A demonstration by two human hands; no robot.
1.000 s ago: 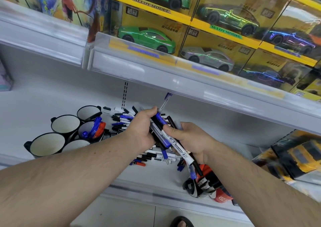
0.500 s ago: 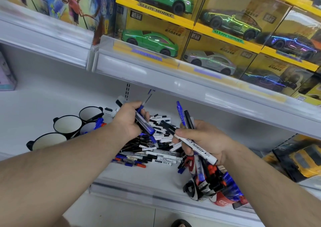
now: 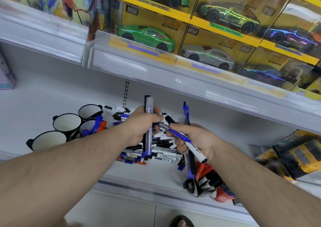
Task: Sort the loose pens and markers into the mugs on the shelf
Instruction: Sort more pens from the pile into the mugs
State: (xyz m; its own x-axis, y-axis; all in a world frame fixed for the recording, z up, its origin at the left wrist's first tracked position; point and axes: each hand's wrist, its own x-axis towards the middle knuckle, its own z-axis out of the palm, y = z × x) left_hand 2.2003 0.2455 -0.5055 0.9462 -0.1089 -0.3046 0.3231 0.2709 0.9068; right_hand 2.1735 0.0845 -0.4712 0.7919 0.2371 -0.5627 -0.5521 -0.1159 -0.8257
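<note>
A: White metal is what everything rests on: the shelf (image 3: 43,94), with the black mugs (image 3: 66,122) grouped at its left. Why?

B: So the loose pile of pens (image 3: 161,153) beside them can be sorted within reach.

A: And the hands?

B: A clear blue pen (image 3: 148,136) is held upright in the left hand (image 3: 140,127), fingers curled round it; a white marker (image 3: 189,146) is gripped among others in the right hand (image 3: 194,139), presumably kept apart by type.

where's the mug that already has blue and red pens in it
In the head view, the mug with pens sits left on the shelf, among the empty mugs, just left of the left hand.
</note>
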